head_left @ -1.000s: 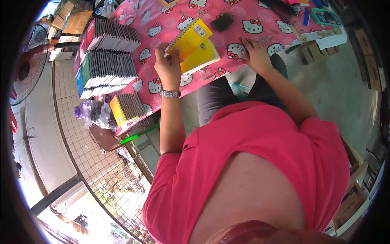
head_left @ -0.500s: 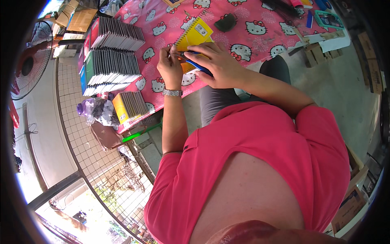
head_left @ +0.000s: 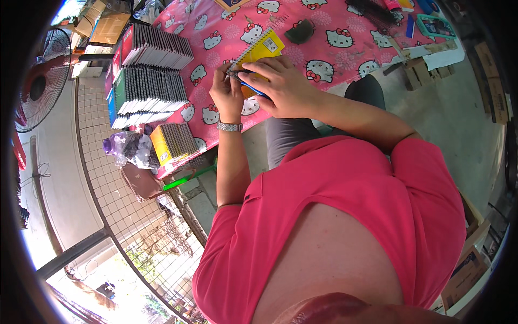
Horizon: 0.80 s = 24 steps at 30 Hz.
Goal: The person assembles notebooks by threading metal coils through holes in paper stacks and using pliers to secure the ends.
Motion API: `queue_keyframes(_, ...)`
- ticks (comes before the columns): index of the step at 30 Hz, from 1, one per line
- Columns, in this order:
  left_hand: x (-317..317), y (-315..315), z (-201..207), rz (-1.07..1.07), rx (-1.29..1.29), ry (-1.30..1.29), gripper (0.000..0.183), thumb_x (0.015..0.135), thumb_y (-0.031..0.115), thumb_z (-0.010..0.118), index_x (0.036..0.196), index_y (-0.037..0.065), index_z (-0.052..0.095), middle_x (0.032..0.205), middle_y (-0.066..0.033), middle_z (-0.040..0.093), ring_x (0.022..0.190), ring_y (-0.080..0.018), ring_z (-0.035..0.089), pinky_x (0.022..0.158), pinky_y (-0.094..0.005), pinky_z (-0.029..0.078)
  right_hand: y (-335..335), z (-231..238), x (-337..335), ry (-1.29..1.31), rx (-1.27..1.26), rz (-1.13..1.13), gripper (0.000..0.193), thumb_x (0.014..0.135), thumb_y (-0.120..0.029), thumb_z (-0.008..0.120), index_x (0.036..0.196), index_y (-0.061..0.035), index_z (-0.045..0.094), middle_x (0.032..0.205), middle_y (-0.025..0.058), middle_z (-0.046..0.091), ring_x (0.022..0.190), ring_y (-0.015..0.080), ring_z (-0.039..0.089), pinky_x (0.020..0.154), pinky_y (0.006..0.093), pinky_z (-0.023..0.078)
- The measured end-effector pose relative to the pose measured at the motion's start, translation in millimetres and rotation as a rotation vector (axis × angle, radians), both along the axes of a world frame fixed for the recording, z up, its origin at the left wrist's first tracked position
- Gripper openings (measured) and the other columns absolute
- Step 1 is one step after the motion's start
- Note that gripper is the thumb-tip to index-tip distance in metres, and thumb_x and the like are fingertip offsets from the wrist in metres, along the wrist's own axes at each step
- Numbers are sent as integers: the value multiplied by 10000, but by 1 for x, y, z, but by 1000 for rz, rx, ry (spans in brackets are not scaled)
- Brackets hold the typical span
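My right hand point(head_left: 288, 89) grips blue-handled pliers point(head_left: 252, 88), now moved in to the coil point(head_left: 250, 48) of the yellow notebook point(head_left: 265, 51), apparently where my left hand point(head_left: 227, 97) pinches it, centring work there.

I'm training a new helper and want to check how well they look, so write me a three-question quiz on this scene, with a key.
1. Which hand holds the blue-handled tool?
2. True or false: the silver watch is worn on the right wrist.
3. Fill in: the spiral notebook by the tool has a ____ cover.

Key: 1. The right hand. 2. False. 3. Yellow.
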<state>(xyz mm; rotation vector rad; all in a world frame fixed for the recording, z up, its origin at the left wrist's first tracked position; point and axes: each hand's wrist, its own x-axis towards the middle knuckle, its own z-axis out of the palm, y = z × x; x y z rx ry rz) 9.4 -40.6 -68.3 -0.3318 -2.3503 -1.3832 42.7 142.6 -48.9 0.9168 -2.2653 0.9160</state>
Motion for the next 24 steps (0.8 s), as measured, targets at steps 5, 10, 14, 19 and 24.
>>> queue_keyframes(5, 4, 10, 6, -44, 223, -39, 262, 890, -82, 507, 1133, -34, 593, 981, -66, 656, 820, -126, 637, 723, -254, 535, 3, 2, 3, -2, 11, -17, 537, 768, -182, 668, 1287, -90, 568, 1287, 108, 515, 1161, 299, 509, 974, 488, 381)
queue_keyframes(10, 1, 8, 3, 23, 193, -52, 241, 895, -82, 505, 1111, -40, 605, 931, -55, 653, 814, -107, 628, 712, -241, 531, 5, 1, 1, 15, 20, -26, 529, 768, -186, 674, 1280, -95, 573, 1286, 105, 518, 1154, 290, 515, 970, 482, 386)
queue_keyframes(14, 3, 8, 0, 97, 94, -108, 180, 899, -61, 541, 1053, -36, 630, 884, -44, 659, 786, -87, 614, 688, -239, 522, 2, 2, 0, 32, 9, -30, 517, 751, -186, 686, 1249, -85, 588, 1272, 99, 528, 1143, 279, 523, 950, 470, 398)
queue_keyframes(19, 4, 9, -3, 129, 37, -13, 134, 894, -38, 583, 1010, -33, 649, 859, -33, 664, 752, -66, 593, 660, -229, 505, -1, 1, -1, 64, 37, -62, 473, 728, -165, 693, 1188, -76, 627, 1240, 95, 554, 1120, 267, 540, 924, 444, 419)
queue_keyframes(24, 3, 7, -8, 110, 129, 13, 206, 862, -58, 585, 1052, -31, 657, 835, -25, 672, 726, -65, 591, 643, -224, 498, -1, -7, 4, 23, -39, -22, 433, 760, -127, 673, 1190, -94, 634, 1261, 91, 555, 1130, 274, 530, 942, 470, 425)
